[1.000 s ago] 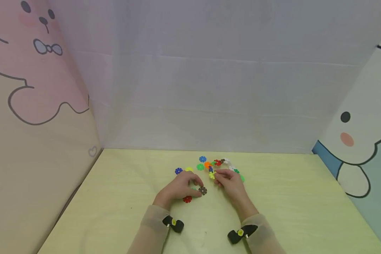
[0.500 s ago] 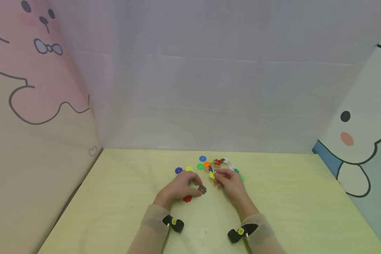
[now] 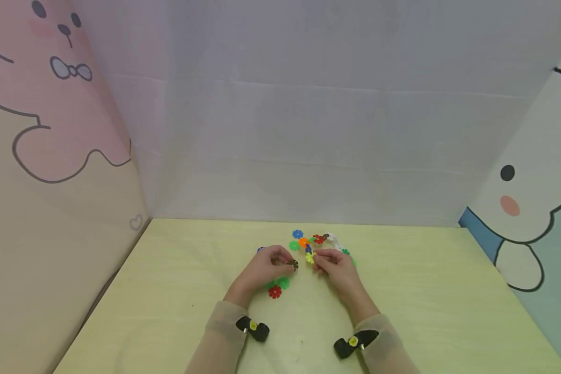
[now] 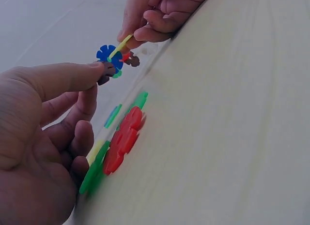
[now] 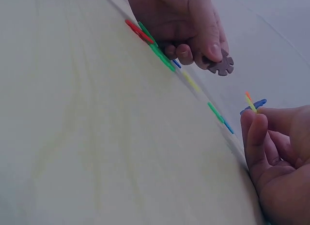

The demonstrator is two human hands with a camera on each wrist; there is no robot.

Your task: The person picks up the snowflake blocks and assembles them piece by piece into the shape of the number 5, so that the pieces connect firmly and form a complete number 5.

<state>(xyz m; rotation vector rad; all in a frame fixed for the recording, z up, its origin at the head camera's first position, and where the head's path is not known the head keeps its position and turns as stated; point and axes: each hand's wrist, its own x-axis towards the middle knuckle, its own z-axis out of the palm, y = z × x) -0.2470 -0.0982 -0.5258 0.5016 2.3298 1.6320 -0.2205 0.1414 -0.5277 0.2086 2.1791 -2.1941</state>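
Note:
My left hand [image 3: 262,267] pinches a brown notched plastic disc [image 5: 222,65] between thumb and fingers, raised above the table. Facing it, my right hand [image 3: 337,270] pinches a yellow notched disc [image 3: 310,257]. That yellow disc is one end of a chain of interlocked discs: a dark blue disc [image 4: 109,55] joins it, then an orange disc [image 3: 304,242], a red disc [image 3: 318,239] and white ones [image 3: 338,246] curving round to green behind my right hand. In the head view a small gap separates the brown disc from the yellow one.
Loose discs lie on the pale wooden table [image 3: 168,311]: a red one [image 3: 275,292] and green ones [image 3: 283,282] below my left hand, a light blue [image 3: 297,234] and a green one farther back. A white curtain [image 3: 271,130] stands behind the table.
My left hand has lifted the brown disc off the table and moved it up and away from me, uncovering the green discs. My right hand keeps its hold on the yellow disc.

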